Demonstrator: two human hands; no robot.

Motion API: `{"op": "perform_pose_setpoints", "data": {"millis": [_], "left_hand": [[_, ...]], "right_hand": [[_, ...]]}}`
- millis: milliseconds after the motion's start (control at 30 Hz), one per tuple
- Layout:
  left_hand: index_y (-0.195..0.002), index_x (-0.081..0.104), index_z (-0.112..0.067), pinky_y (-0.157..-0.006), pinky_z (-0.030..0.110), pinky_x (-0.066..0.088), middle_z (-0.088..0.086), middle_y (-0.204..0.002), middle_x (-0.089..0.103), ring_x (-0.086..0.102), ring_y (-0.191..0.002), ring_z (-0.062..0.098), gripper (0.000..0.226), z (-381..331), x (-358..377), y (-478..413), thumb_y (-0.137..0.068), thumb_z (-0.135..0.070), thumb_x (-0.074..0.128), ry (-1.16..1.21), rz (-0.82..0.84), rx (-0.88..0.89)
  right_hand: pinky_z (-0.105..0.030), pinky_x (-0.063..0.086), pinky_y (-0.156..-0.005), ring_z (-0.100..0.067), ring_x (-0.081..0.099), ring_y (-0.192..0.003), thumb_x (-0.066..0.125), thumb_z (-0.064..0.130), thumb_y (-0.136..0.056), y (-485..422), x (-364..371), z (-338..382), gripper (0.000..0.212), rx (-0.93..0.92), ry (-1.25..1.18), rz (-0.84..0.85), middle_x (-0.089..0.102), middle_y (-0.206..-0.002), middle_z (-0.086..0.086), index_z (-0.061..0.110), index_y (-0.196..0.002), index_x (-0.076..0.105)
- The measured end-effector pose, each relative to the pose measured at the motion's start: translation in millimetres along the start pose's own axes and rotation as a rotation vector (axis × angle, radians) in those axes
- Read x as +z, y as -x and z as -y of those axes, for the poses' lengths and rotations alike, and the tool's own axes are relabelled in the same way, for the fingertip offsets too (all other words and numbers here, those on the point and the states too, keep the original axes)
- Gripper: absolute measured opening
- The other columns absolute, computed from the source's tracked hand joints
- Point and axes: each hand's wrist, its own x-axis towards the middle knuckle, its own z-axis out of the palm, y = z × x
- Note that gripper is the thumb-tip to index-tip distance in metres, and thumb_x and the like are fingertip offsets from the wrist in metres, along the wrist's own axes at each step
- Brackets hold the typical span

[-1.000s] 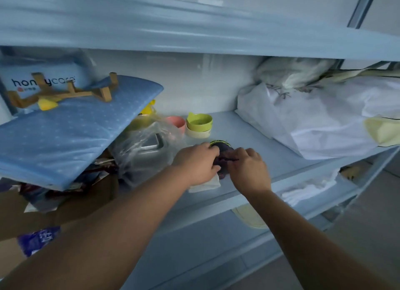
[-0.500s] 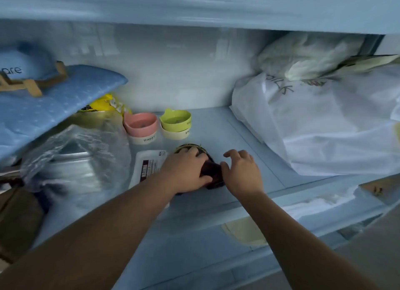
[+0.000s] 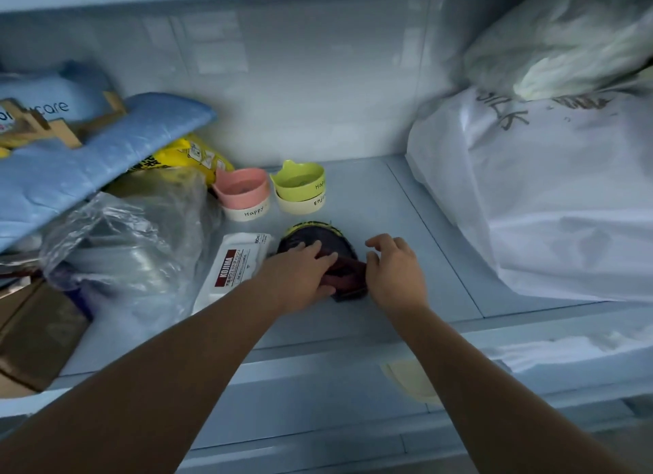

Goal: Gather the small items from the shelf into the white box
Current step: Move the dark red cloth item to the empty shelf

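Note:
On the pale blue shelf [image 3: 406,219] lies a round dark pouch [image 3: 318,235] with a yellow-trimmed edge, and a dark red item [image 3: 348,274] lies against its near side. My left hand [image 3: 300,275] pinches the dark red item, fingers on top and thumb underneath. My right hand [image 3: 392,272] touches the item's right edge, its fingers loosely curved and lifted. A white wipes pack [image 3: 240,265] lies just left of my left hand. Behind stand a pink cup [image 3: 243,190] and a green cup [image 3: 300,182], each nested in a cream one. No white box is in view.
A crumpled clear plastic bag [image 3: 123,240] covers something at the left, under a blue padded board [image 3: 88,162] and a yellow packet [image 3: 190,155]. A large white bag [image 3: 547,197] fills the right side. A cardboard box [image 3: 31,332] sits at the lower left.
The view has moved closer and lower onto the shelf. Both hands stay at the dark items; my right hand's fingers have lifted slightly.

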Motion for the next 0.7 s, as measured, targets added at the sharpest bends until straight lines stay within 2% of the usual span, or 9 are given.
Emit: {"op": "perform_pose_setpoints", "data": {"millis": [67, 200, 400, 467, 533, 633, 700], "left_hand": [[-0.154, 0.025, -0.03, -0.107, 0.051, 0.038, 0.01, -0.162, 0.019, 0.026, -0.144, 0.039, 0.061, 0.5, -2.3, -1.0, -0.099, -0.046, 0.045, 0.0, -0.018, 0.016], [-0.152, 0.031, -0.033, -0.108, 0.049, 0.037, 0.01, -0.162, 0.022, 0.028, -0.143, 0.038, 0.049, 2.9, -7.8, -1.0, -0.104, -0.033, 0.04, 0.074, -0.024, 0.027], [-0.149, 0.038, -0.037, -0.111, 0.04, 0.032, 0.009, -0.161, 0.023, 0.032, -0.143, 0.03, 0.057, 9.0, -12.3, 4.6, -0.1, -0.009, 0.042, 0.179, -0.081, 0.058], [-0.147, 0.041, -0.037, -0.112, 0.038, 0.031, 0.01, -0.16, 0.028, 0.032, -0.143, 0.028, 0.056, 11.0, -14.2, 4.3, -0.098, -0.008, 0.042, 0.229, -0.11, 0.068], [-0.143, 0.048, -0.035, -0.109, 0.036, 0.033, 0.009, -0.153, 0.04, 0.037, -0.14, 0.025, 0.05, 12.1, -16.5, 5.4, -0.098, -0.012, 0.044, 0.287, -0.175, 0.084], [-0.134, 0.059, -0.032, -0.099, 0.034, 0.042, 0.006, -0.135, 0.059, 0.053, -0.124, 0.026, 0.042, 13.1, -23.4, 11.4, -0.095, -0.017, 0.051, 0.352, -0.292, 0.121], [-0.127, 0.065, -0.03, -0.091, 0.035, 0.046, 0.005, -0.124, 0.065, 0.059, -0.113, 0.027, 0.038, 12.5, -28.8, 16.9, -0.092, -0.02, 0.052, 0.406, -0.341, 0.157]], "right_hand": [[-0.042, 0.05, -0.089, -0.031, 0.056, -0.112, 0.049, 0.017, -0.097, 1.3, 1.4, 1.1, 0.027, 0.015, -0.005, -0.001, 0.06, -0.12, -0.01, 0.018, -0.12, 0.063], [-0.039, 0.049, -0.085, -0.03, 0.056, -0.109, 0.046, 0.017, -0.099, 1.4, 0.9, 7.1, 0.026, 0.036, -0.033, 0.009, 0.059, -0.12, -0.009, 0.018, -0.119, 0.064], [-0.038, 0.052, -0.083, -0.026, 0.062, -0.099, 0.043, 0.02, -0.1, 7.3, 1.0, 18.4, 0.029, 0.186, -0.172, 0.036, 0.064, -0.113, -0.005, 0.022, -0.118, 0.065], [-0.037, 0.053, -0.081, -0.024, 0.064, -0.094, 0.043, 0.023, -0.1, 12.3, 2.5, 22.2, 0.029, 0.283, -0.262, 0.042, 0.069, -0.107, -0.006, 0.023, -0.117, 0.066], [-0.037, 0.053, -0.085, -0.024, 0.064, -0.097, 0.044, 0.025, -0.1, 16.8, 3.0, 26.1, 0.029, 0.379, -0.34, 0.036, 0.071, -0.108, -0.005, 0.022, -0.116, 0.068], [-0.051, 0.055, -0.092, -0.03, 0.065, -0.1, 0.05, 0.025, -0.096, 19.0, -0.2, 31.7, 0.025, 0.523, -0.502, 0.009, 0.071, -0.104, -0.011, 0.016, -0.105, 0.071], [-0.053, 0.06, -0.085, -0.032, 0.068, -0.097, 0.055, 0.02, -0.093, 19.4, -4.1, 36.0, 0.019, 0.626, -0.659, -0.009, 0.072, -0.1, -0.016, 0.013, -0.094, 0.072]]}}
